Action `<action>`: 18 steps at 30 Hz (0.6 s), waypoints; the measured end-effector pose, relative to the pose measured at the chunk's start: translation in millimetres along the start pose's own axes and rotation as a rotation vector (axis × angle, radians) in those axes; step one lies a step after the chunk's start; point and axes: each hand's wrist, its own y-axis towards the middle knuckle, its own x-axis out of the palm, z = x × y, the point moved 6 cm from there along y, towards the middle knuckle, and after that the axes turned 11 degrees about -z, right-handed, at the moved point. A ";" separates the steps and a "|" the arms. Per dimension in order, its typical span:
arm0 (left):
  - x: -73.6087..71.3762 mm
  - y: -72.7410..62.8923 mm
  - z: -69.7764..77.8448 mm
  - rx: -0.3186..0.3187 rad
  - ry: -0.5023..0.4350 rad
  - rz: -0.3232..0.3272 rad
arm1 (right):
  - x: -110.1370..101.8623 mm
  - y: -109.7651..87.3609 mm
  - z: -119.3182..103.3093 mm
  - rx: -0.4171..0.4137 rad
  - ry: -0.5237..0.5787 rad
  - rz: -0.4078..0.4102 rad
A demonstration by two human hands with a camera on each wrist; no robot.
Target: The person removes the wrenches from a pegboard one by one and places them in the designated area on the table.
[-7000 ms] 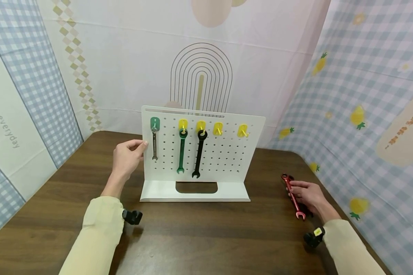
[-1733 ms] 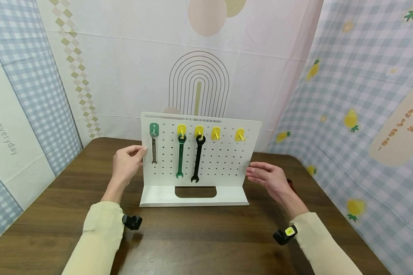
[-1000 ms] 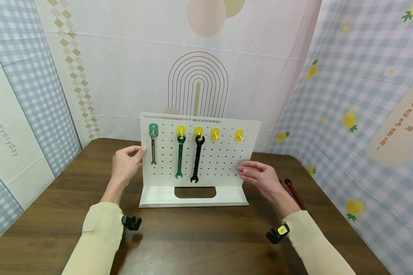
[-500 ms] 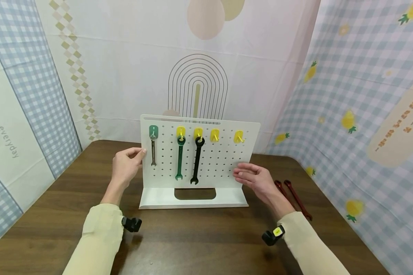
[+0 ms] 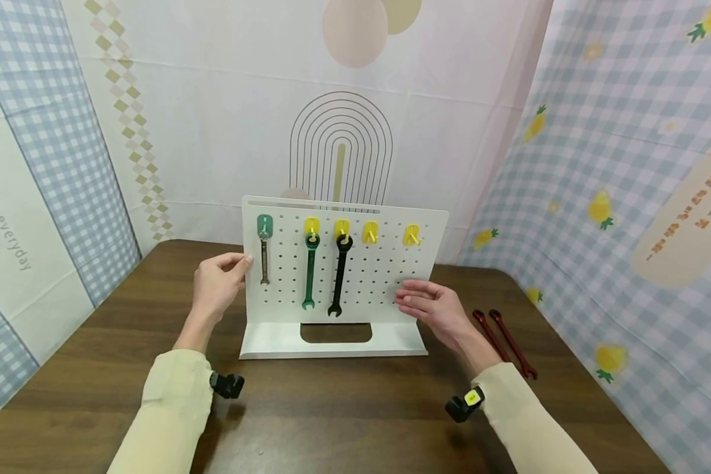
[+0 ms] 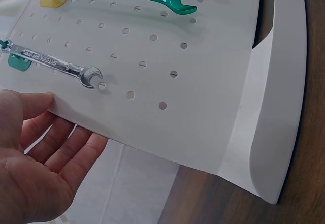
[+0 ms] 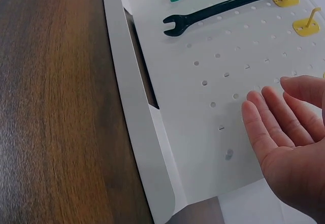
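A white pegboard stand (image 5: 379,263) stands upright on the table. My left hand (image 5: 216,284) pinches its left edge, thumb in front and fingers behind in the left wrist view. My right hand (image 5: 438,313), fingers extended and nothing in it, is in front of the board's lower right part. A small silver wrench (image 6: 51,63) hangs from a green hook (image 5: 264,224) beside my left thumb. A green wrench (image 5: 310,273) and a black wrench (image 7: 223,9) hang from yellow hooks to its right. Two more yellow hooks (image 5: 370,232) carry nothing.
Two red wrenches, a left one (image 5: 490,334) and a right one (image 5: 512,342), lie side by side on the brown table (image 5: 332,415), right of the board and near my right forearm. A printed cloth (image 5: 213,131) hangs behind the board.
Seven seconds ago my right hand was at a red wrench on the right. It has since let go and moved left across the board's right edge. My left hand has kept its grip.
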 end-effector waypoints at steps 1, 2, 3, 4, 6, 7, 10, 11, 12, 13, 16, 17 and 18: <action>-0.1 0.0 0.1 0.001 0.000 0.000 | 0.7 0.4 -0.1 0.000 0.000 0.000; -0.2 0.0 0.3 0.002 0.000 -0.001 | 1.5 0.9 -0.1 0.000 0.004 -0.001; -0.3 0.1 0.4 0.004 -0.001 -0.001 | 2.3 1.5 -0.1 -0.001 0.005 -0.003; -0.3 0.1 0.5 0.005 -0.001 -0.001 | 3.1 1.9 0.0 -0.001 0.009 -0.006; -0.3 0.0 0.5 0.005 -0.001 -0.002 | 4.5 2.9 0.5 -0.002 0.019 -0.012; -0.1 -0.3 0.7 0.003 -0.002 -0.002 | 5.1 3.2 0.9 -0.002 0.024 -0.015; 0.3 -0.3 0.3 0.001 -0.002 -0.006 | 6.6 3.8 2.2 0.002 0.036 -0.015; 0.5 -0.3 0.2 0.000 -0.003 -0.007 | 7.1 4.0 2.5 0.003 0.038 -0.014; 0.5 -0.2 0.0 0.000 -0.003 -0.008 | 7.6 4.2 2.7 0.004 0.039 -0.014; 0.6 -0.2 -0.1 -0.001 -0.003 -0.009 | 8.2 4.4 2.9 0.006 0.037 -0.013; 0.5 -0.4 -0.3 0.000 -0.005 -0.010 | 10.4 5.7 2.9 0.007 0.023 -0.013; 0.5 -0.4 -0.4 -0.001 -0.004 -0.010 | 11.2 6.2 2.8 0.007 0.019 -0.013; 0.6 -0.4 -0.5 -0.002 -0.005 -0.010 | 12.0 6.6 2.8 0.008 0.013 -0.013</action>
